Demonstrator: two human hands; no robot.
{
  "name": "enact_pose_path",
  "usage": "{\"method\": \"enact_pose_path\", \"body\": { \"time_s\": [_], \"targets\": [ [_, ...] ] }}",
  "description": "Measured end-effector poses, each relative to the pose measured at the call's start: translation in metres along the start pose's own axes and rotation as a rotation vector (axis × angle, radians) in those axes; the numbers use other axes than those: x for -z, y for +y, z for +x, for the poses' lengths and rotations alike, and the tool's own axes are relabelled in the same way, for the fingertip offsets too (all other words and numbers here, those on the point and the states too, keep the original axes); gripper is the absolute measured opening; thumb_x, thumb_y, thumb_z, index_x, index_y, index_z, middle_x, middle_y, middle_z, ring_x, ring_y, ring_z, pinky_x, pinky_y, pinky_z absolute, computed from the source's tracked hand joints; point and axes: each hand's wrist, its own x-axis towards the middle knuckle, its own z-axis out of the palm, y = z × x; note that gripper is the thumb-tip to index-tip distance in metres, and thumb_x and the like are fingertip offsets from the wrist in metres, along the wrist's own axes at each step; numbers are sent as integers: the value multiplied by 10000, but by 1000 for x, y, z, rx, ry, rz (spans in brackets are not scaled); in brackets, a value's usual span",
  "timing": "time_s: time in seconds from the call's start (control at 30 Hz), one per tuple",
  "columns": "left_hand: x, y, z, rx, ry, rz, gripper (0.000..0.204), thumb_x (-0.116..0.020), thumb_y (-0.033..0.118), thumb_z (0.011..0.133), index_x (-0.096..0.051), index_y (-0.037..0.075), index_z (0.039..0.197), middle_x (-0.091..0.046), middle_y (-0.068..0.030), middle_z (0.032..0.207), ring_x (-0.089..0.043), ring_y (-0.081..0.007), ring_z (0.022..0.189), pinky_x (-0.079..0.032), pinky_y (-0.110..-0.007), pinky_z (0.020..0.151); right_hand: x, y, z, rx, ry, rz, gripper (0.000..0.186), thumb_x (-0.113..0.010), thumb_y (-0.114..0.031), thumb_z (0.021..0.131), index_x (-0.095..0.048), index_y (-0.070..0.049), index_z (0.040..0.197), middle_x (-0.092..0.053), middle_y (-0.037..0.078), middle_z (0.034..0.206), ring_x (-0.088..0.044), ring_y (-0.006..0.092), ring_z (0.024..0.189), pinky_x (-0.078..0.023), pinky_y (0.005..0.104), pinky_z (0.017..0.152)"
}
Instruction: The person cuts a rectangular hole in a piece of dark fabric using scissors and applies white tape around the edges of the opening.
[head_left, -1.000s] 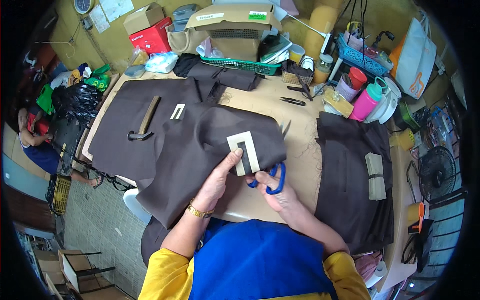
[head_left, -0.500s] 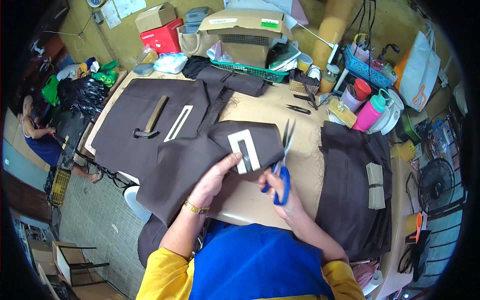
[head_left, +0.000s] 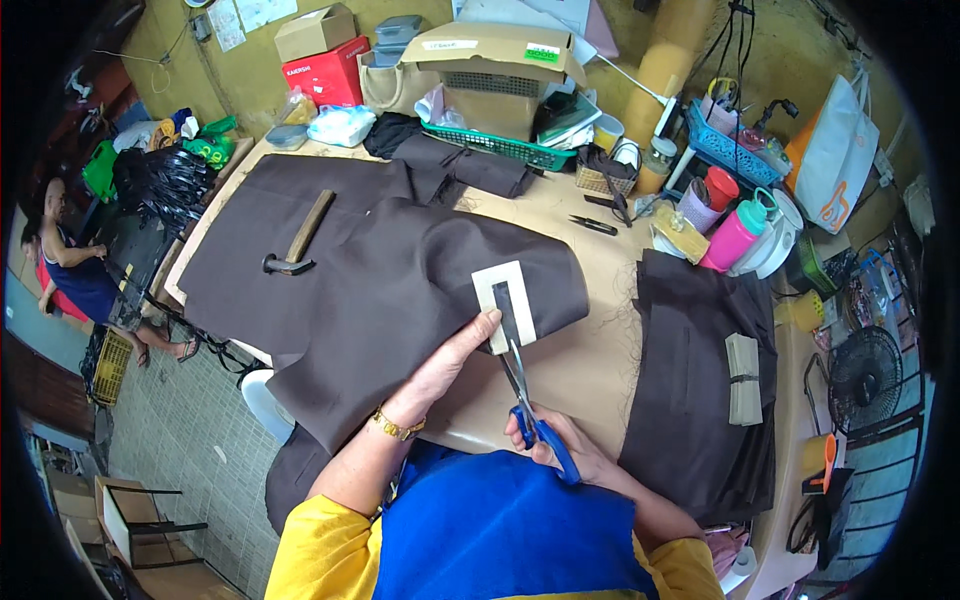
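My left hand [head_left: 452, 362] grips a dark brown piece of fabric [head_left: 410, 270], thumb on top beside a cream rectangular frame-shaped patch [head_left: 513, 292]. A dark slit-like strip shows inside the patch. In my right hand [head_left: 575, 440] are scissors with blue handles [head_left: 556, 455], fingers through the loops. Their blades point up and slightly left, with the tips at the lower end of the patch's opening; whether they are in the cloth I cannot tell. The held fabric drapes over another brown sheet [head_left: 240, 230] on the table.
A hammer [head_left: 300, 238] lies on the left sheet. Black thread snips [head_left: 593, 224] lie farther back. At right are folded brown cloth [head_left: 690, 400] and a tied cream bundle [head_left: 742, 380]. A green basket [head_left: 500, 145] stands behind. People [head_left: 75, 255] are at far left.
The scissors have moved left and down from beside the fabric's right edge to the patch's lower end. The held fabric has shifted right and now covers the second cream strip.
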Motion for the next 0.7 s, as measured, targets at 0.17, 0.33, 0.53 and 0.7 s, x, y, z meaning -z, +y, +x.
{"method": "enact_pose_path", "body": {
  "time_s": [0.17,0.33,0.53,0.7],
  "targets": [
    [3,-7,-1,42,-7,16,346,-604,281,941,-639,2,1142,-652,-58,1099,-585,-135,994,-437,-274,937,-1,2,7,56,34,11,486,-704,-406,834,-535,-8,1057,-504,32,928,-505,89,804,-432,233,732],
    [2,-9,-1,47,15,4,351,-598,285,943,-635,1,1147,-647,-59,1105,-581,-133,1000,-437,-271,934,-2,-6,11,36,34,13,477,-703,-406,836,-536,-13,1049,-497,27,909,-493,79,790,-422,218,714],
    [1,-9,-1,35,11,27,353,-606,295,937,-640,11,1144,-650,-56,1100,-582,-134,988,-442,-271,919,-3,-8,10,55,59,9,461,-710,-396,833,-535,-21,1036,-498,14,887,-472,62,739,-404,213,659],
    [-2,-2,-3,71,22,37,359,-602,296,939,-635,10,1153,-646,-56,1113,-581,-136,999,-438,-275,930,-4,-10,9,63,81,23,418,-714,-358,838,-538,-25,1019,-504,5,849,-466,60,708,-395,216,635]
  ]
}}
